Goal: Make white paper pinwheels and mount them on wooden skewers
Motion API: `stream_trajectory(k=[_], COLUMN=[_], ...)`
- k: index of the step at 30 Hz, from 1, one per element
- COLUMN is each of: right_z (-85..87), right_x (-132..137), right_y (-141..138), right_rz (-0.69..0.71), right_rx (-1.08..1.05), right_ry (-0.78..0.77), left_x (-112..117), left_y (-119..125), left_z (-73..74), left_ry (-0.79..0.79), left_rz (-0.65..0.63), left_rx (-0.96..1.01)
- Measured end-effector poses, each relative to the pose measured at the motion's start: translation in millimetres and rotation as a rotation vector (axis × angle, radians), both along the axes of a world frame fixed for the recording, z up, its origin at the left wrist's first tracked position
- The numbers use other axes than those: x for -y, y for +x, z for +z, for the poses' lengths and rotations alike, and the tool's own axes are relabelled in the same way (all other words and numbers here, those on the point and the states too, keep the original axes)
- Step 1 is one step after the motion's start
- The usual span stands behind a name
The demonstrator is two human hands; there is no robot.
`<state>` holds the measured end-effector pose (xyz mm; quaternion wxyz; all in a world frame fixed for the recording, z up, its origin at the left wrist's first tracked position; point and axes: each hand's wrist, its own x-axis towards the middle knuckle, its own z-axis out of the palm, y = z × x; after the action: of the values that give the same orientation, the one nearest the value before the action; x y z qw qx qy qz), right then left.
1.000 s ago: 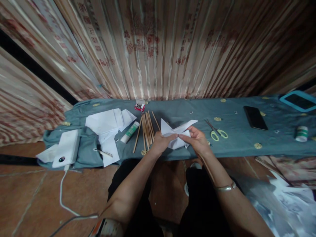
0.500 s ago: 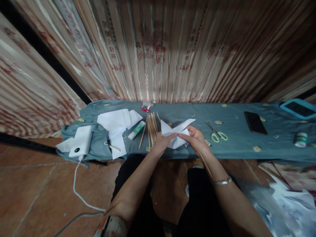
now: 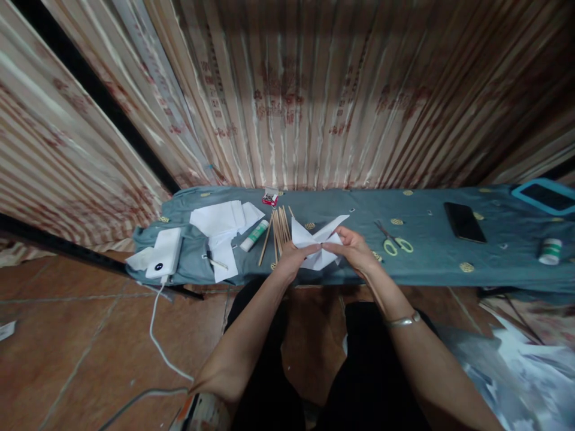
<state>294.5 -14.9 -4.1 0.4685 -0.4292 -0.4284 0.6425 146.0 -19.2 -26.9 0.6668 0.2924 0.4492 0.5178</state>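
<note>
Grey-green cloth [image 3: 433, 251] ahead, curtain [image 3: 309, 78] behind it | my left hand [image 3: 291, 258] and right hand [image 3: 358, 249] closed, pinching folded white paper [image 3: 309, 237] between them, thumb tips nearly meeting mid-sheet | forearms [image 3: 251, 323] stretched forward, converging | wooden sticks [image 3: 281, 226] just left of my fingers, scissors [image 3: 390, 238] right.
</note>
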Motion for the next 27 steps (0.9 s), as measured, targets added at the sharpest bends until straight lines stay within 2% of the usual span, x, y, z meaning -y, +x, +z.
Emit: stream_trajectory(k=[4, 8, 15, 18, 21, 22, 24, 27], right_z=[0.4, -1.2, -5.8, -7.0, -8.9, -9.6, -11.1, -12.6], right_x=[1, 3, 10, 12, 12, 11, 11, 12], right_y=[7, 19, 42, 48, 54, 56, 60, 64], right_rz=[-0.043, -0.115, -0.207, -0.253, -0.321, -0.348, -0.401, -0.441], right_rx=[0.022, 0.041, 0.079, 0.089, 0.082, 0.072, 0.051, 0.05], right_ry=[0.008, 0.007, 0.001, 0.008, 0.021, 0.026, 0.039, 0.05], left_x=[2, 4, 2, 0, -8, -14, -32, -68], left_y=[4, 8, 32, 36, 26, 19, 4, -15], left_z=[6.6, 8.7, -1.9, -7.8, -13.0, -14.8, -18.5, -25.5], left_ry=[0.004, 0.038, 0.081, 0.121, 0.236, 0.282, 0.346, 0.411], left_rz=[0.008, -0.036, -0.09, -0.164, -0.265, -0.263, -0.19, 0.007], left_rx=[-0.045, -0.021, -0.008, -0.049, -0.177, -0.239, -0.371, -0.773])
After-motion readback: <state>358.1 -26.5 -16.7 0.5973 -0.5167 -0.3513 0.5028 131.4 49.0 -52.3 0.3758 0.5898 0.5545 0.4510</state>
